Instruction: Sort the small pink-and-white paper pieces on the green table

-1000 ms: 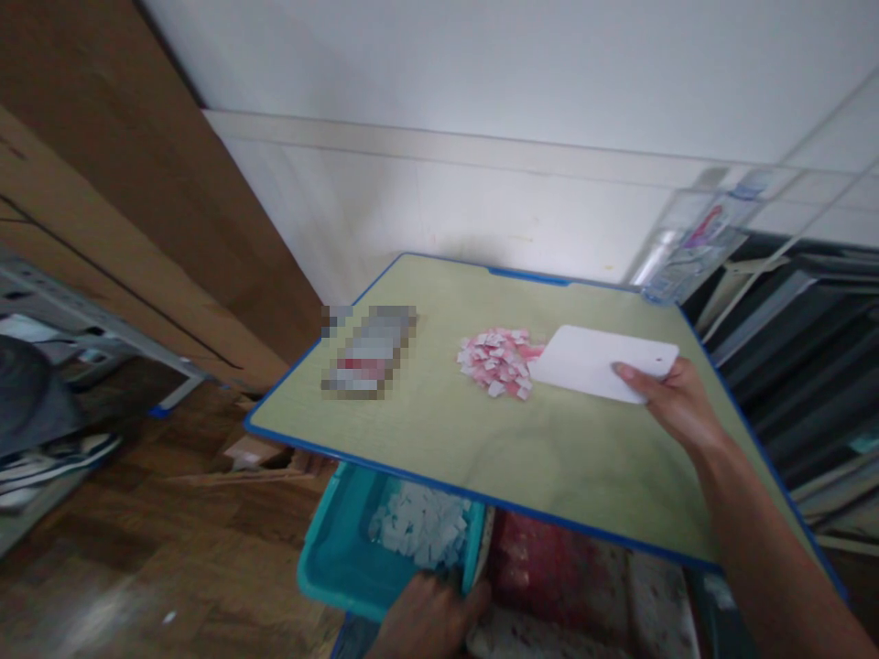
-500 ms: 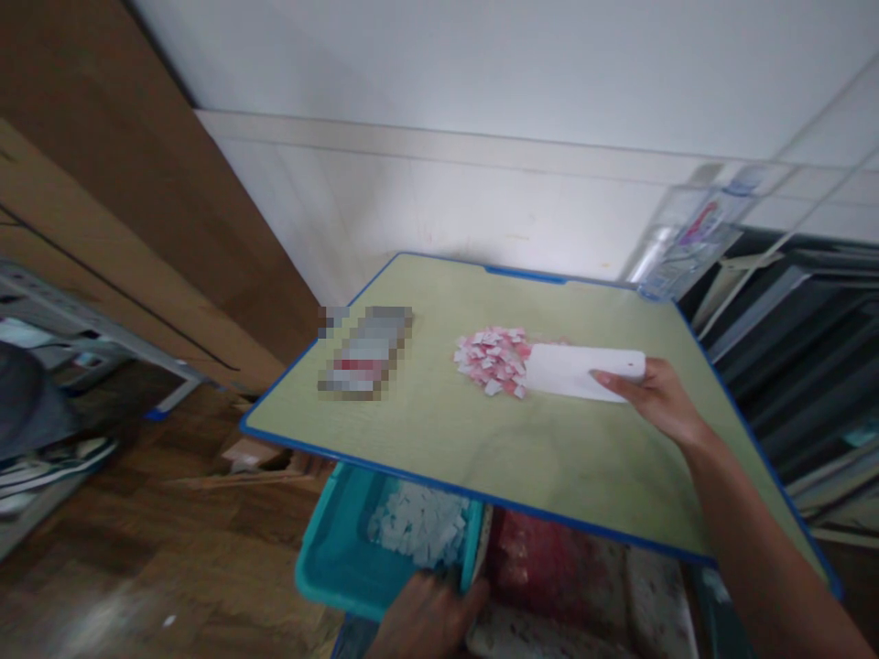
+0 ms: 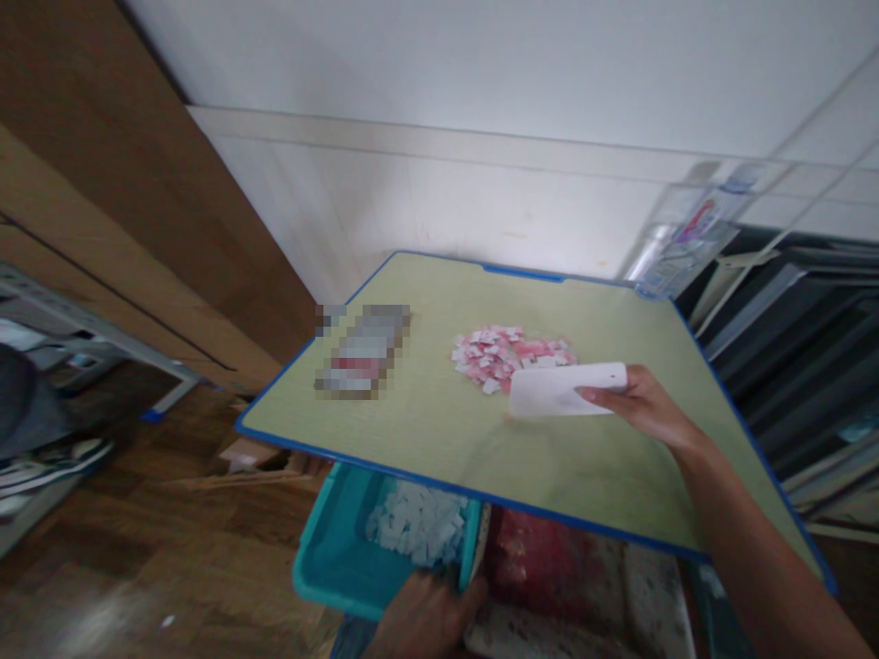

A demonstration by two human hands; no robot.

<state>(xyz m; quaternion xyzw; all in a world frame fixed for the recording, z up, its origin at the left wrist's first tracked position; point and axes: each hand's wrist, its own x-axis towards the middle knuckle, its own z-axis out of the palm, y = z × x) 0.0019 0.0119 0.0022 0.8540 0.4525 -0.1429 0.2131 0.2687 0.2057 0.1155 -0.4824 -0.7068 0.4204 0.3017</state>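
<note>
My right hand (image 3: 649, 403) is closed on one end of a flat white strip (image 3: 549, 389) with a small hole near that end. The strip hovers over or touches the near side of a heap of small pink and white paper pieces (image 3: 489, 355), and part of the heap is hidden behind it. Below the table edge, my left hand (image 3: 426, 611) is closed around the right front rim of a teal plastic tray (image 3: 343, 540); its fingertips are partly hidden. Small whitish pieces (image 3: 418, 522) lie inside that tray.
The heap rests on a yellowish folding table (image 3: 412, 430) with a blue edge. A blurred-out flat item (image 3: 363, 352) lies at its left. A clear bottle (image 3: 693, 229) stands at the back right corner. Stained red and whitish material (image 3: 549, 558) is under the table; a person's shoe (image 3: 55, 467) shows left.
My right hand has drawn the white strip slightly left and toward me, uncovering more paper pieces on the heap's right side. My left hand stays at the tray rim.
</note>
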